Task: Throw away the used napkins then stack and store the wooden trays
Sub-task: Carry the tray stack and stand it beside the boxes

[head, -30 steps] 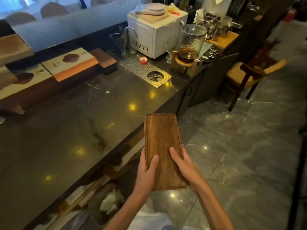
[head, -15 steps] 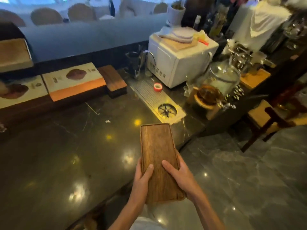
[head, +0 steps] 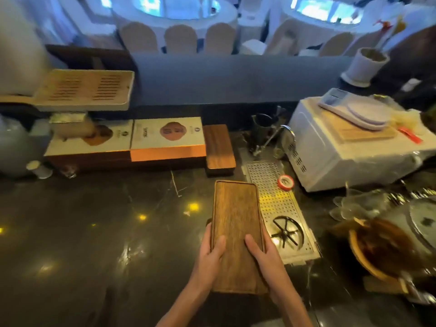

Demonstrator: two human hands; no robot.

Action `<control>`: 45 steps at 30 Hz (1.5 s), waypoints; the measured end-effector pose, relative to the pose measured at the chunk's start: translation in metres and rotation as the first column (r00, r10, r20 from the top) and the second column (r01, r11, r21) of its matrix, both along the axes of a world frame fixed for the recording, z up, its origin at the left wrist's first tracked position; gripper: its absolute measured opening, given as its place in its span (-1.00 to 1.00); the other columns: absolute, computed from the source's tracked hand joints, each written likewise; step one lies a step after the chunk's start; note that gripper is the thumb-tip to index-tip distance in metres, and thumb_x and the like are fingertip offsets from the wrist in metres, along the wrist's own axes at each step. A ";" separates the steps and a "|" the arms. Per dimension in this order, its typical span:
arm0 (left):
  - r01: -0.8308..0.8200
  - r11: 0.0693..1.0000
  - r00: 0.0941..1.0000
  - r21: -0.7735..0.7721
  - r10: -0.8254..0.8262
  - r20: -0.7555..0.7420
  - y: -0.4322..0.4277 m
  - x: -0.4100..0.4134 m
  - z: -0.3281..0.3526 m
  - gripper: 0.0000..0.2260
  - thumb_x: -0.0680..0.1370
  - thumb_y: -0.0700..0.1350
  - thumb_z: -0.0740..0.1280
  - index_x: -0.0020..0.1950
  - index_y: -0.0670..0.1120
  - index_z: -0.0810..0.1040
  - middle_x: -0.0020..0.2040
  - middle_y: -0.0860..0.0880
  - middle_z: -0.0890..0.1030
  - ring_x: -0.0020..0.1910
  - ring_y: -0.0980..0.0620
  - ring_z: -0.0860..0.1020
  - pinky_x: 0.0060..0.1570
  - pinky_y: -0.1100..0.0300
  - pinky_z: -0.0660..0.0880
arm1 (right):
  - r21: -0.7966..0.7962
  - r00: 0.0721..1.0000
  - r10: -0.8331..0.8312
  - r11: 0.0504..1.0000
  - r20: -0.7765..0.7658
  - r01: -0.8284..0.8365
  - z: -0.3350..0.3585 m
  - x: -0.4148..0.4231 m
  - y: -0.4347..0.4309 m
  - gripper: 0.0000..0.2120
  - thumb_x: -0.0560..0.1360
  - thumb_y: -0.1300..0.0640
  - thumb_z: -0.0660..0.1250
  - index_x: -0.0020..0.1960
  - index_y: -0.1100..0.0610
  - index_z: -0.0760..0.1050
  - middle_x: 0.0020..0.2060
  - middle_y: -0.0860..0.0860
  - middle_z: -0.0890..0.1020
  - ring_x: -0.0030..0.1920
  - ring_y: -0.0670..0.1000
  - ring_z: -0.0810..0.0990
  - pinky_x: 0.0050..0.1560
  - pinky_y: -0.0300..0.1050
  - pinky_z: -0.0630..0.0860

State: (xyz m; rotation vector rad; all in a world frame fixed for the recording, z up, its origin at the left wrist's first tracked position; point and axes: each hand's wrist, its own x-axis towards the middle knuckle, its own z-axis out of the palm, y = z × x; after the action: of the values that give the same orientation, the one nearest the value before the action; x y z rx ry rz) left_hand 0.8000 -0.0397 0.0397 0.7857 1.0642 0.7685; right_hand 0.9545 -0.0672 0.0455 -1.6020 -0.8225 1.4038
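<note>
I hold a long wooden tray [head: 237, 223] lengthwise over the dark stone counter [head: 94, 244]. My left hand [head: 208, 256] grips its near left edge, thumb on top. My right hand [head: 266, 258] grips the near right edge the same way. It may be more than one tray stacked; I cannot tell. Further back, a darker pile of wooden trays [head: 219, 149] lies on the counter, just beyond the far end of the held tray. No napkins are in sight.
A perforated metal drip tray [head: 276, 204] with a rinser lies right of the held tray, a red tape roll [head: 286, 182] on it. A white microwave [head: 349, 156] stands at the right, printed boxes [head: 165, 138] at the left, glassware and a wooden bowl [head: 382, 249] at the far right.
The view has swung from the floor and counter edge to facing the counter. The held tray has moved forward over the counter, toward the tray pile at the back.
</note>
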 end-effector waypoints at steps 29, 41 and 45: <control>-0.298 0.954 0.890 -0.038 0.263 -0.373 0.337 0.076 -0.074 -0.63 0.57 -0.19 0.24 0.29 0.20 0.41 0.07 0.12 0.58 0.05 0.16 0.56 -0.07 0.25 0.55 | 0.045 0.988 0.077 0.996 -0.131 -0.072 -0.109 0.065 0.396 -0.59 0.59 0.01 0.25 0.42 -0.20 0.31 0.22 -0.06 0.57 0.16 0.01 0.62 0.12 0.11 0.61; -0.435 0.896 0.827 -0.092 0.358 -0.434 0.302 0.090 -0.088 -0.47 0.60 -0.07 0.23 0.53 0.12 0.12 0.45 -0.08 0.33 0.37 -0.03 0.36 0.34 -0.03 0.35 | 0.043 0.963 0.137 0.988 0.230 -0.151 -0.122 0.049 0.409 -0.48 0.62 -0.05 0.17 0.52 -0.21 0.07 0.36 -0.07 0.41 0.35 0.02 0.42 0.34 0.20 0.41; -0.555 0.754 0.832 -0.351 0.496 -0.249 0.298 0.097 -0.090 -0.44 0.62 -0.03 0.23 0.56 0.06 0.06 0.49 -0.10 0.33 0.42 -0.10 0.35 0.25 0.06 0.31 | 0.026 0.913 0.132 0.988 0.387 -0.154 -0.133 0.055 0.413 -0.47 0.60 -0.03 0.21 0.53 -0.13 0.14 0.53 -0.10 0.07 0.54 0.05 0.00 0.51 0.19 0.08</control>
State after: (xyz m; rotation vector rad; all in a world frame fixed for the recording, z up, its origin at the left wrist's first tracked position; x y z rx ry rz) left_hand 0.8972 0.2582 -0.0498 0.1613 1.5507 0.9262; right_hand 1.0097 0.3456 -0.0874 -1.8340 -1.2194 1.1645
